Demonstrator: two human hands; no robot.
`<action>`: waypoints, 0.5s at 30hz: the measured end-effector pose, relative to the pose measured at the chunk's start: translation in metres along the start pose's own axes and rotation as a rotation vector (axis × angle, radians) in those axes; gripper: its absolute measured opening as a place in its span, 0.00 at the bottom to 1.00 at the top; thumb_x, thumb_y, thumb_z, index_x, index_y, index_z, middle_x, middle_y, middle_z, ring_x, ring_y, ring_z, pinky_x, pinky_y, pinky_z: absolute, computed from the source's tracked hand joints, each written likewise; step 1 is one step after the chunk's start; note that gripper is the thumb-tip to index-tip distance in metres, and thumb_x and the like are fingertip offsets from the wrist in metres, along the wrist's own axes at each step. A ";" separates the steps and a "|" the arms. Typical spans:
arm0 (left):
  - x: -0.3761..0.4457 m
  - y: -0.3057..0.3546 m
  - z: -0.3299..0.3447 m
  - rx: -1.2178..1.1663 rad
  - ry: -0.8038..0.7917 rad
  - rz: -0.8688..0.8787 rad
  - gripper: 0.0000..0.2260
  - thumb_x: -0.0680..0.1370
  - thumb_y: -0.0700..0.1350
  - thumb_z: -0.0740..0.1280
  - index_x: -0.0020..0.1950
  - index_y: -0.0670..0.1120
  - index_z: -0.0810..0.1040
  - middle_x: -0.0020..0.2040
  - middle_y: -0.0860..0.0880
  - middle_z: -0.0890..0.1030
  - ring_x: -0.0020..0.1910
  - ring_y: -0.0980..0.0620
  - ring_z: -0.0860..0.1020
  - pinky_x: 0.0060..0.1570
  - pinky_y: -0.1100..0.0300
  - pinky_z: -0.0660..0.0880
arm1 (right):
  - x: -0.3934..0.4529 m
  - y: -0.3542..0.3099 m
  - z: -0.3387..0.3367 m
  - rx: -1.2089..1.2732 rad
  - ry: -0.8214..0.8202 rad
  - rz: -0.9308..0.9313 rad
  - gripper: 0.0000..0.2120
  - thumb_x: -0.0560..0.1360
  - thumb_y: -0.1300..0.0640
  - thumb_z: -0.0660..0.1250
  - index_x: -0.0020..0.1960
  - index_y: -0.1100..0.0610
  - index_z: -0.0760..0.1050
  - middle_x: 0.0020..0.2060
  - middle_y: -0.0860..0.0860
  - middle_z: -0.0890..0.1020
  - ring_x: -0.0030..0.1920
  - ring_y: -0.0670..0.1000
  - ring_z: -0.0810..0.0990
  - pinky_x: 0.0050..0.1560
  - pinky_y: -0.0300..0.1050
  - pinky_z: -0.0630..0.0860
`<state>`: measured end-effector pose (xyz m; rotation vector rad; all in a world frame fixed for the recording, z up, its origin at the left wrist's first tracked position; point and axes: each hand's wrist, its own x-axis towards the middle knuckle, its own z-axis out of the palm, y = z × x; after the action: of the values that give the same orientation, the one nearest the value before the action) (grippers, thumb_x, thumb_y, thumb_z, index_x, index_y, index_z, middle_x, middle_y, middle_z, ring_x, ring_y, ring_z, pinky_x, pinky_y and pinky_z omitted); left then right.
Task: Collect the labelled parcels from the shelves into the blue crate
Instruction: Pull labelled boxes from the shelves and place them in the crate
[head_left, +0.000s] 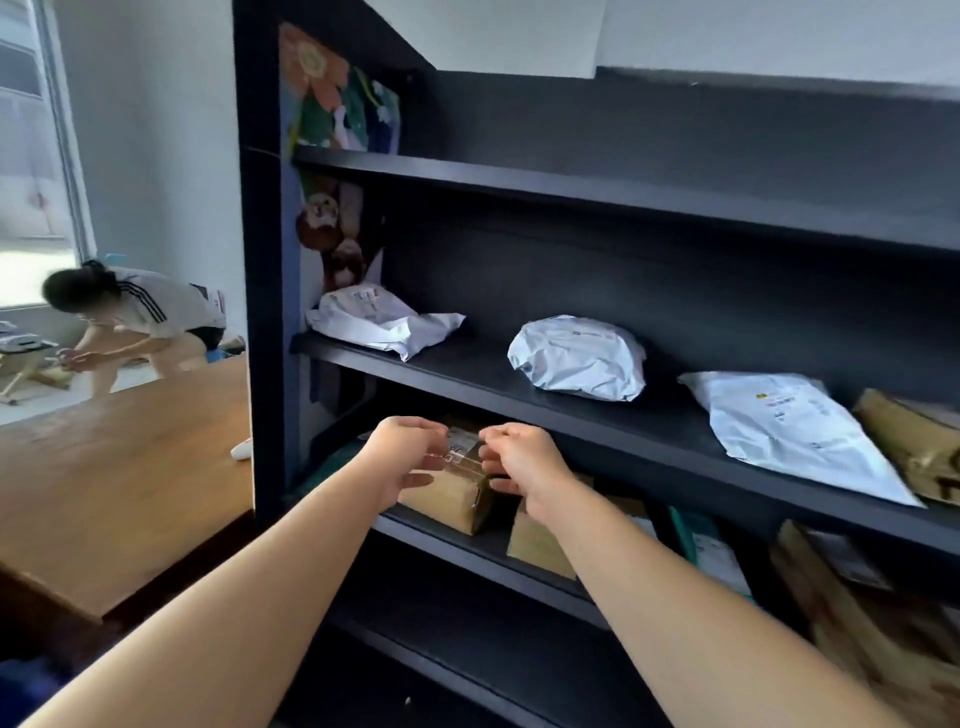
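Big dark shelving unit (571, 187) fills most of the view, with a wooden table (119, 467) off to the left of both hands. Up above the fingers, on the shelf board over them, sit three white poly mailers: a flat one (795, 431) far to the right, a puffy rounded one (576, 358) up and right of the fingertips, and a crumpled one (379, 319) up and left near the shelf's side panel. A brown cardboard parcel (919, 441) sits at the far right edge of that same shelf.

The task's thing is a small cardboard box (452, 496) with a white label on top, sitting on the lower shelf right between the hands. The left hand (405, 457) has its fingers curled round the box's left side, and the right hand (519, 457) grips the right side, fingers bent over the top edge. Another cardboard box (537, 543) stands just below the right wrist.
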<state>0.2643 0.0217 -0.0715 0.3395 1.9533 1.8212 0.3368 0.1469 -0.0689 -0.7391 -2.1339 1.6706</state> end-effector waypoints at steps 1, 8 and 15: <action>0.001 0.003 0.015 0.002 -0.017 0.008 0.06 0.76 0.37 0.65 0.50 0.45 0.79 0.44 0.46 0.81 0.39 0.50 0.77 0.40 0.59 0.73 | 0.002 0.001 -0.014 0.002 0.014 0.001 0.09 0.79 0.56 0.60 0.43 0.52 0.77 0.39 0.49 0.78 0.41 0.48 0.76 0.44 0.44 0.75; 0.006 0.027 0.110 -0.023 -0.131 0.061 0.04 0.76 0.38 0.66 0.49 0.45 0.79 0.41 0.46 0.80 0.38 0.49 0.76 0.37 0.60 0.73 | 0.007 0.009 -0.108 0.023 0.121 -0.015 0.07 0.78 0.55 0.62 0.43 0.51 0.76 0.40 0.50 0.79 0.41 0.48 0.77 0.43 0.44 0.75; 0.008 0.048 0.192 0.023 -0.283 0.095 0.06 0.77 0.38 0.63 0.50 0.46 0.77 0.47 0.45 0.79 0.43 0.48 0.76 0.46 0.57 0.74 | 0.009 0.020 -0.187 0.048 0.259 -0.005 0.07 0.78 0.54 0.62 0.42 0.50 0.75 0.39 0.49 0.78 0.42 0.49 0.77 0.45 0.44 0.76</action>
<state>0.3437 0.1990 -0.0309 0.6691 1.7883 1.7020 0.4360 0.3038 -0.0404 -0.8822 -1.9094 1.5248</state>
